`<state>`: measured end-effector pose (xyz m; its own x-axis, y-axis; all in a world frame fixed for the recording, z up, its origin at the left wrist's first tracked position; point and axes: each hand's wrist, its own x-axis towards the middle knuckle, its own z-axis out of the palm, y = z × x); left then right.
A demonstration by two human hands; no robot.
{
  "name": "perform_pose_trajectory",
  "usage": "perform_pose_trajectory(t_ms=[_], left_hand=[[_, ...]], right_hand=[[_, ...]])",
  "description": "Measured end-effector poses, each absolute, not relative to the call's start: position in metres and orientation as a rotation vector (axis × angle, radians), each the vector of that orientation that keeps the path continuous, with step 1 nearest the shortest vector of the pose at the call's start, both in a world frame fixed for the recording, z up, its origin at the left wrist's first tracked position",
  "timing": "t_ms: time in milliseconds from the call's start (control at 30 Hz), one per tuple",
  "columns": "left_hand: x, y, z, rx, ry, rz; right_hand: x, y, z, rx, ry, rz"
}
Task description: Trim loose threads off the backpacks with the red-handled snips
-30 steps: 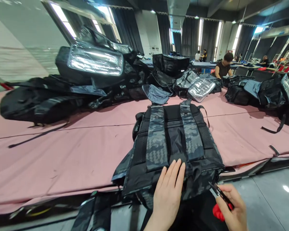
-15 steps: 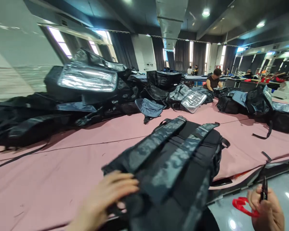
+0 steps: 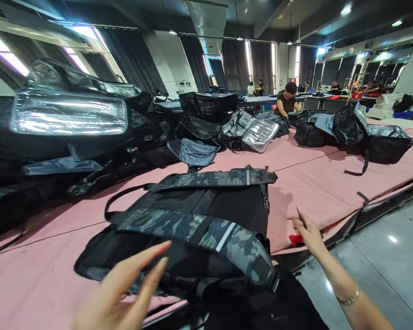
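Observation:
A black backpack (image 3: 189, 199) lies on the pink-covered table with its back panel up. Its two camouflage shoulder straps (image 3: 206, 229) carry pale reflective bars. My left hand (image 3: 127, 284) is over the near left side of the bag, thumb and fingers apart, with nothing held between them. To the right of the bag, above the table edge, my right hand (image 3: 308, 233) is closed around small dark thread snips (image 3: 301, 217). A red loop or strap (image 3: 296, 239) hangs under that hand. The snips' handles are mostly hidden by the fingers.
Black bags with silver lining (image 3: 70, 112) are piled at left. An open silver-lined bag (image 3: 259, 133) and further bags (image 3: 387, 144) stand farther back. A co-worker (image 3: 287, 100) bends over bags across the table. Grey floor (image 3: 382, 256) shows at right.
The backpack has turned so its straps run more across the view. My left hand has come off it. My right hand, with the snips, has moved up and left beside the bag. The view has shifted right.

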<state>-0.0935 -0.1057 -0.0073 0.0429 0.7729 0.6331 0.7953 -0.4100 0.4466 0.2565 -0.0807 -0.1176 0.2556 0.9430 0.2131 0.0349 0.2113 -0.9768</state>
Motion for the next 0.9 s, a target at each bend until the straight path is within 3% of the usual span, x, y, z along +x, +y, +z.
perform_pose_trajectory(t_ms=[233,367,533,700,800,900], left_hand=[[0.024,-0.098,-0.018,-2.662,-1.043,-0.908],[0.047,-0.087,-0.029,-2.563,-1.186,-0.572],[0.045,-0.099,-0.02,-2.549,-1.313,-0.389],[0.041,-0.111,-0.014,-2.543,-1.522,-0.099],[0.032,-0.115,-0.016,-2.645,-1.553,-0.17],[0.018,-0.121,-0.019,-2.912,-1.476,-0.505]], right_hand=[[0.207,-0.001,-0.114,-1.172,-1.022,0.889],[0.207,0.007,-0.118,-1.089,-0.998,1.117],[0.228,-0.018,-0.131,-0.886,-0.96,1.549],[0.223,-0.042,-0.136,-0.725,-0.814,1.714],[0.209,-0.059,-0.126,-0.673,-0.767,1.727],[0.192,-0.083,-0.113,-0.686,-0.865,1.674]])
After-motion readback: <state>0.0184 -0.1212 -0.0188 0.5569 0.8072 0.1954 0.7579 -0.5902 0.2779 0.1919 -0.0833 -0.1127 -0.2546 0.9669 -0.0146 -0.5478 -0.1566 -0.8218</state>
